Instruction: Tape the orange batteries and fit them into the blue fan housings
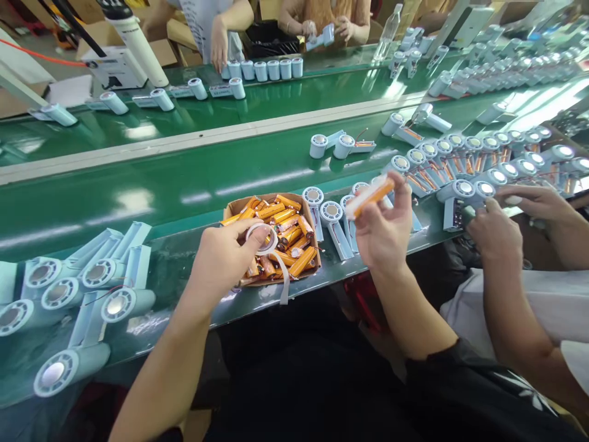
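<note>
My left hand [226,255] holds a roll of tape [262,238] over a small cardboard box [239,207] filled with several orange cylindrical batteries [289,216]; a loose strip of tape hangs down from the roll. My right hand [384,228] is raised just right of the box and grips one orange battery [370,196] between thumb and fingers. Pale blue handheld fan bodies [332,216] lie on the green belt between my hands.
A co-worker's two hands [499,230] work on a fan body at my right. Many pale blue fan bodies [69,288] lie on the green conveyor [151,190] left and right. Across the belt, other people's hands [221,46] handle more parts.
</note>
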Available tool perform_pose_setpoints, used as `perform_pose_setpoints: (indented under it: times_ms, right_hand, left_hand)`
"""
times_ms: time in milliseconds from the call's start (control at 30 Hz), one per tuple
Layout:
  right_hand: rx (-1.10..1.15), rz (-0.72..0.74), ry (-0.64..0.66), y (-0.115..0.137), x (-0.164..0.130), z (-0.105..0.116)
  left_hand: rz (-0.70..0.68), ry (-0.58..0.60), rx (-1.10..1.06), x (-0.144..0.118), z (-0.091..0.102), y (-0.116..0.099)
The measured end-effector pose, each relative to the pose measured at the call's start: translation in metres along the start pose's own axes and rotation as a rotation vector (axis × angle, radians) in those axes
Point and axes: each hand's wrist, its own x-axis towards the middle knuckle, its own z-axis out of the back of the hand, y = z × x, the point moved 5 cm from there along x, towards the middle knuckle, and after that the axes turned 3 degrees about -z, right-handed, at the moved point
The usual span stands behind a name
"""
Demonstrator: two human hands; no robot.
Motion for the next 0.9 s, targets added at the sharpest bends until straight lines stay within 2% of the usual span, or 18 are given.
perform_pose_setpoints:
  times_ms: [67,167,233,300,400,500,533,600,667,733,800,833,900]
  right_hand:
    - [0.005,-0.05,0.029,-0.007,-0.019,0.006]
    - [0.029,-0.123,0.012,-0.017,-0.04,0.016]
    - [0.027,-0.156,0.014,-0.021,-0.042,0.021]
    - [0.019,-0.172,0.032,-0.021,-0.04,0.024]
    - [0.033,-0.175,0.071,-0.016,-0.032,0.026]
    - [0.06,-0.179,0.115,-0.008,-0.021,0.028]
    - [0.065,-0.177,0.13,-0.006,-0.017,0.029]
    - [0.06,-0.164,0.154,0.0,-0.007,0.032]
    - [0.034,-0.143,0.159,0.006,0.003,0.036]
    - [-0.008,-0.125,0.138,0.011,0.011,0.042]
    - [-0.074,-0.111,0.093,0.017,0.015,0.052]
    - [-0.126,-0.11,0.064,0.019,0.015,0.056]
    - [-0.246,-0.095,-0.023,0.026,0.011,0.066]
  left_hand:
    - [0.032,0.083,0.009,0.007,-0.003,0.002]
    - [0.08,0.151,0.036,0.005,-0.014,0.004]
    - [0.042,0.149,0.127,0.004,-0.017,0.005]
    - [-0.064,0.137,0.288,0.01,-0.016,0.005]
    - [-0.224,0.19,0.447,0.035,-0.011,0.005]
    - [-0.274,0.24,0.427,0.085,-0.016,-0.002]
    - [-0.277,0.258,0.435,0.106,-0.024,-0.009]
    - [-0.304,0.333,0.535,0.153,-0.055,-0.029]
    - [-0.364,0.42,0.654,0.202,-0.101,-0.055]
    - [-0.416,0.455,0.696,0.247,-0.147,-0.082]
    - [-0.43,0.471,0.687,0.281,-0.181,-0.103]
    - [-0.428,0.485,0.685,0.292,-0.191,-0.11]
    - [-0.418,0.507,0.68,0.3,-0.194,-0.117]
